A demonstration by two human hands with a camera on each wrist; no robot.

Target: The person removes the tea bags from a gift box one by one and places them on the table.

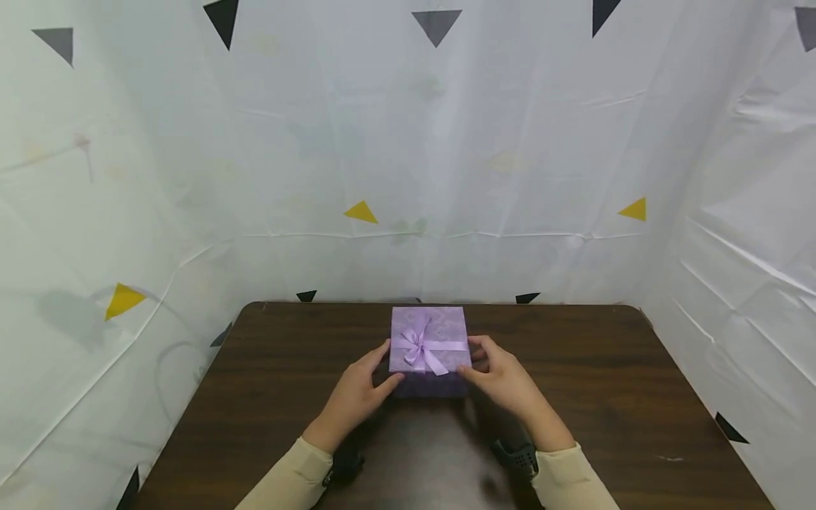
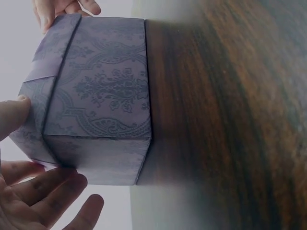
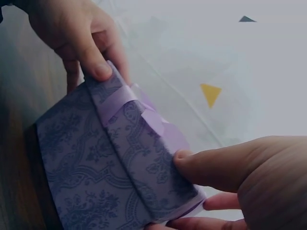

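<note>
A purple patterned gift box (image 1: 427, 386) stands upright on the dark wooden table. Its lid (image 1: 446, 322) sits on the body, crossed by a lilac ribbon (image 1: 449, 346) tied in a bow (image 1: 416, 346). My left hand (image 1: 357, 393) grips the lid at its left front corner, thumb on the front and fingers along the side. At the opposite corner my right hand (image 1: 506, 382) holds the lid in the same way. In the left wrist view, the floral side of the box (image 2: 103, 72) faces me, with no visible gap under the lid. The box's contents are hidden.
The brown table (image 1: 293, 354) ends at a far edge just behind the box. White sheeting (image 1: 446, 156) with grey, black and yellow triangles hangs behind it and along both sides. Dark bands (image 1: 519, 457) are on the wrists.
</note>
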